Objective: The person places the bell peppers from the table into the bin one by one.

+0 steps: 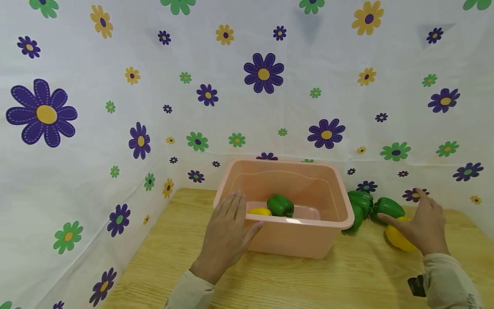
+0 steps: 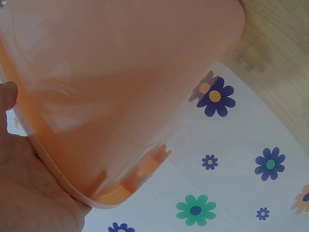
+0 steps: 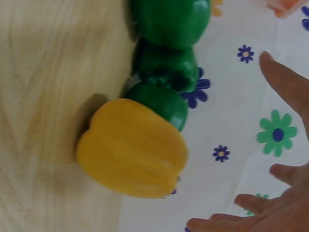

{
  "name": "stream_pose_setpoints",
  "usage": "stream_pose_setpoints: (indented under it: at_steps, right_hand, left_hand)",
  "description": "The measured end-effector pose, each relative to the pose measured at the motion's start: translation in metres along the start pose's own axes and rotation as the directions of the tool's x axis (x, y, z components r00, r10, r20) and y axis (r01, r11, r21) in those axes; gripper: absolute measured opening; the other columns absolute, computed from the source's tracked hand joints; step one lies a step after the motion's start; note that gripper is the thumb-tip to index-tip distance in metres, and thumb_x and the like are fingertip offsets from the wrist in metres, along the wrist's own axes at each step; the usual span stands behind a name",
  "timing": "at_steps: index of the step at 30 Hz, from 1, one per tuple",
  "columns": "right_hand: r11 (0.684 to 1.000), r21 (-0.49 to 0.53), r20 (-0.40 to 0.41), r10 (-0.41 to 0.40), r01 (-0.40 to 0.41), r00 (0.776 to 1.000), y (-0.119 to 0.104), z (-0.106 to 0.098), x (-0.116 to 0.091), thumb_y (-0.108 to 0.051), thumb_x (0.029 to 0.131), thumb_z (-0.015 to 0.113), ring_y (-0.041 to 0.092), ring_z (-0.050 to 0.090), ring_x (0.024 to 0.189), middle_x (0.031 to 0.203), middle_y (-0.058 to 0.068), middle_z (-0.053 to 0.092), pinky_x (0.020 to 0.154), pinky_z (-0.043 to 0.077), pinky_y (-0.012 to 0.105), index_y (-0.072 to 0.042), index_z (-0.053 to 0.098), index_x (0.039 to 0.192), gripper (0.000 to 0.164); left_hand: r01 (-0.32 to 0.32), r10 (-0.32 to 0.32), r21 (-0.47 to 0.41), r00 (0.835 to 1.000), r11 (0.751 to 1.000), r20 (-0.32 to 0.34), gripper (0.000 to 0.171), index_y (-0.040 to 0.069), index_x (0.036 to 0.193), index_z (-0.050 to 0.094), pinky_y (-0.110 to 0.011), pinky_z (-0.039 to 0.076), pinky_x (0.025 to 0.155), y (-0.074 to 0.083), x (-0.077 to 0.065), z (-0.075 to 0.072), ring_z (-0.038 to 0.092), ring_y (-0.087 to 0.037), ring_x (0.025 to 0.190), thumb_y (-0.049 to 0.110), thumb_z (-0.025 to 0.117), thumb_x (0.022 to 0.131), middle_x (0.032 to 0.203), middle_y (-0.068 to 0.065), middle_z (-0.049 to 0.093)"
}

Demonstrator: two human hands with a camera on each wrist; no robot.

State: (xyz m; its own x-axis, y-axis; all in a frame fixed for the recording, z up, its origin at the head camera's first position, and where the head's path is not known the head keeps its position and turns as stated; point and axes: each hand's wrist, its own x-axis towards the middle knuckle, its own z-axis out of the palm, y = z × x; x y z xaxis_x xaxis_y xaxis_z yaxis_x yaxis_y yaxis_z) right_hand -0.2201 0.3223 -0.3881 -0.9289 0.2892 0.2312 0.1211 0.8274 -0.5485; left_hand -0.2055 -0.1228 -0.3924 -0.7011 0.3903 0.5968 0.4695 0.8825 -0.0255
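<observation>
A pink plastic bin [image 1: 293, 239] stands on the table. My left hand [image 1: 227, 234] rests at its near left corner, fingers straight over the rim and thumb spread along the front. Inside the bin lie a green bell pepper [image 1: 280, 205] and a yellow one [image 1: 259, 211], partly hidden by the front wall. My right hand [image 1: 426, 225] hovers by a yellow bell pepper [image 1: 397, 238] right of the bin, thumb and fingers spread apart. The right wrist view shows that yellow pepper [image 3: 133, 150] outside the fingers, with nothing held.
Several green bell peppers [image 1: 387, 209] lie between the bin and the yellow pepper, against the back. A white sheet with printed flowers [image 1: 231, 98] hangs behind and along the left. Wooden tabletop [image 1: 266, 279] shows in front of the bin.
</observation>
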Motion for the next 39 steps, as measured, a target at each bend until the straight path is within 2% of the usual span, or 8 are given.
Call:
stream_pose_setpoints:
  at_steps: [4, 8, 12, 15, 19, 30, 39]
  right_hand:
    - [0.997, -0.049, 0.150, 0.072, -0.066, 0.986, 0.020, 0.006, 0.004, -0.057, 0.079, 0.081, 0.076, 0.016, 0.125, 0.143, 0.056, 0.007, 0.101, 0.020, 0.083, 0.013, -0.004, 0.154, 0.133]
    - [0.994, -0.043, 0.271, 0.106, -0.098, 0.957, 0.038, 0.014, 0.005, -0.054, 0.084, 0.076, 0.079, 0.017, 0.121, 0.140, 0.058, 0.003, 0.097, 0.024, 0.085, 0.013, -0.007, 0.153, 0.127]
    - [0.994, -0.015, 0.338, 0.107, -0.109, 0.935, 0.050, 0.021, 0.004, -0.050, 0.091, 0.070, 0.075, 0.024, 0.120, 0.138, 0.057, 0.007, 0.097, 0.030, 0.082, 0.013, -0.004, 0.153, 0.115]
    - [0.997, 0.001, 0.342, 0.075, -0.080, 0.937, 0.056, 0.023, 0.001, -0.044, 0.095, 0.066, 0.070, 0.029, 0.118, 0.134, 0.055, 0.017, 0.096, 0.034, 0.080, 0.016, 0.000, 0.151, 0.105]
    - [0.999, 0.018, 0.326, 0.039, -0.048, 0.944, 0.059, 0.024, -0.001, -0.036, 0.098, 0.063, 0.067, 0.031, 0.117, 0.130, 0.053, 0.021, 0.096, 0.034, 0.079, 0.016, 0.002, 0.149, 0.096]
    - [1.000, 0.029, 0.306, -0.017, 0.009, 0.952, 0.060, 0.023, 0.002, -0.027, 0.095, 0.069, 0.066, 0.036, 0.112, 0.126, 0.053, 0.029, 0.097, 0.034, 0.078, 0.021, 0.013, 0.143, 0.088]
    - [0.999, 0.040, 0.341, 0.019, -0.035, 0.940, 0.057, 0.021, 0.001, -0.029, 0.095, 0.070, 0.065, 0.033, 0.116, 0.129, 0.052, 0.027, 0.099, 0.032, 0.079, 0.021, 0.013, 0.144, 0.090]
  left_hand:
    - [-0.005, 0.005, 0.002, 1.000, 1.000, 0.001, 0.076, -0.009, 0.145, 0.047, -0.048, 0.032, 0.119, 0.001, 0.001, 0.000, 0.044, -0.037, 0.141, 0.053, 0.052, 0.102, 0.152, -0.024, 0.045]
    - [0.002, -0.002, 0.004, 1.000, 1.000, 0.014, 0.076, -0.008, 0.146, 0.046, -0.047, 0.031, 0.119, 0.001, 0.001, 0.000, 0.043, -0.037, 0.141, 0.053, 0.053, 0.102, 0.153, -0.024, 0.045]
    - [0.011, -0.011, 0.006, 1.000, 1.000, 0.026, 0.077, -0.008, 0.147, 0.046, -0.048, 0.030, 0.120, 0.001, 0.000, 0.000, 0.043, -0.036, 0.142, 0.054, 0.053, 0.102, 0.153, -0.023, 0.044]
    - [0.012, -0.012, 0.003, 1.000, 1.000, 0.027, 0.077, -0.008, 0.146, 0.046, -0.047, 0.031, 0.119, 0.001, 0.000, 0.000, 0.043, -0.036, 0.142, 0.054, 0.053, 0.102, 0.153, -0.023, 0.044]
    - [0.009, -0.009, 0.006, 1.000, 1.000, 0.021, 0.077, -0.009, 0.145, 0.047, -0.047, 0.032, 0.119, 0.002, 0.001, -0.001, 0.044, -0.036, 0.141, 0.054, 0.052, 0.102, 0.152, -0.024, 0.046]
    - [0.014, -0.015, 0.010, 1.000, 1.000, 0.024, 0.078, -0.008, 0.147, 0.046, -0.048, 0.031, 0.119, 0.001, 0.001, 0.000, 0.043, -0.036, 0.141, 0.055, 0.053, 0.101, 0.153, -0.023, 0.044]
    - [0.017, -0.017, 0.002, 0.999, 1.000, 0.028, 0.078, -0.008, 0.147, 0.045, -0.047, 0.030, 0.120, 0.001, 0.001, 0.000, 0.043, -0.036, 0.141, 0.055, 0.053, 0.101, 0.153, -0.024, 0.044]
